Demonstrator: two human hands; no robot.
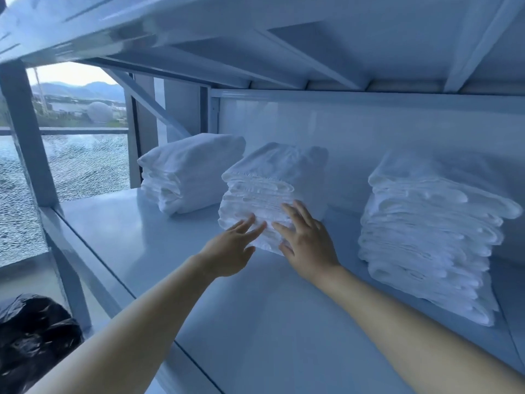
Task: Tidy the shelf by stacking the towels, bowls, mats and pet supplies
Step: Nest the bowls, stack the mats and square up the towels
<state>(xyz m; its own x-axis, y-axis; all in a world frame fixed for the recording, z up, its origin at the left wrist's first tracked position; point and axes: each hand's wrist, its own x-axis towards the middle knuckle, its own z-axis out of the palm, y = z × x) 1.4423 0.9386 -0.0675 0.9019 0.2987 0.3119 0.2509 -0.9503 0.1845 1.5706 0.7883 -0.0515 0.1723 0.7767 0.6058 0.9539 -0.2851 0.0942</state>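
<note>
Three stacks of folded white towels stand on a pale metal shelf (147, 240). The middle towel stack (272, 180) sits slightly turned, with its folded edges facing me. My left hand (231, 251) reaches its straight fingers to the lower front of that stack. My right hand (306, 243) lies flat with spread fingers against the same front face. The left towel stack (190, 172) is at the back left. The tall right towel stack (431, 237) stands further right, untouched.
The shelf above (255, 38) hangs low over the towels. A grey upright post (28, 132) frames the left end, with a window (85, 155) behind it. A black plastic bag (31, 336) sits below at the bottom left.
</note>
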